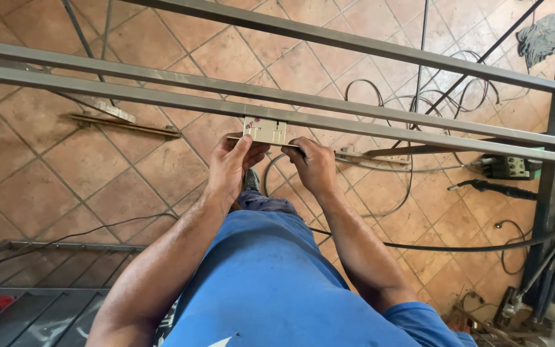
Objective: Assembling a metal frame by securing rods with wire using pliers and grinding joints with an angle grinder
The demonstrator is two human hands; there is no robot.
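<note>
A pale metal lock case sat in the upper middle of the frame, pressed against the underside of a long steel bar that ran across the whole picture. The left hand had its grip clamped on the case, thumb on the face and fingers under the lower left corner. The right hand pinched the thin faceplate strip that stuck out to the right of the case, fingers closed on it.

The case looked stiff, boxy and fairly heavy for its size, with smooth plated faces that could slip; its flat sides and bottom edge seemed the safest places to hold, while the faceplate's thin edge looked sharp. Two more steel rails lay parallel above, so room upward was tight. Below the bar there was open space down to the tiled floor, though black cables looped at the right and a welding holder lay nearby.
</note>
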